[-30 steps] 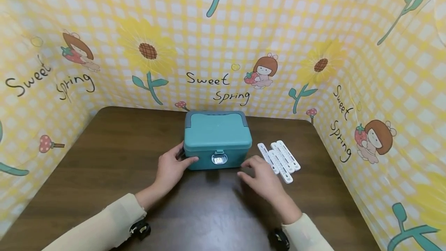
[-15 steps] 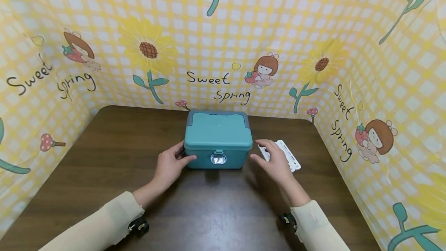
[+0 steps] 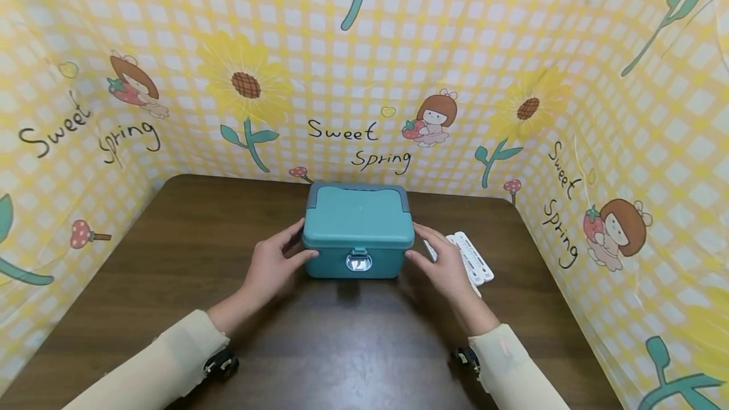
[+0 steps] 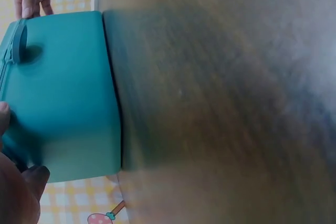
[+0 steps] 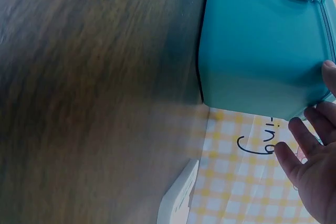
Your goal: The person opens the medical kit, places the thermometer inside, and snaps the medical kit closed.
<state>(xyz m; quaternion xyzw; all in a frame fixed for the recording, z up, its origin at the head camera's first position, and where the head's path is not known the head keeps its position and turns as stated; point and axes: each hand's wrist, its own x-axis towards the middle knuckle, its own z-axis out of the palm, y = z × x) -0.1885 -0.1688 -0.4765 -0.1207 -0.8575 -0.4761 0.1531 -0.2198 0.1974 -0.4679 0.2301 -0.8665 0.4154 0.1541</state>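
A teal storage box (image 3: 359,226) with a lid, a grey-blue handle and a silver front latch (image 3: 359,262) stands closed on the table. My left hand (image 3: 276,264) holds its left side, thumb on the front face just under the lid and fingers along the side. On the opposite side my right hand (image 3: 444,264) grips the right edge the same way. In the right wrist view the right hand (image 5: 315,156) has its thumb on the front, with some fingertips at the side and others apart from it. Several flat white strips (image 3: 473,257) with dark print lie partly hidden behind the right hand.
The dark brown wooden table (image 3: 342,353) ends at yellow checked cloth walls (image 3: 342,68) at the back and on both sides. The box stands close to the back cloth. One white strip (image 5: 178,192) shows beside the box in the right wrist view.
My right hand has moved from in front of the box's lower right corner out over the white strips, then in against its right side. The left hand stays at the left side.
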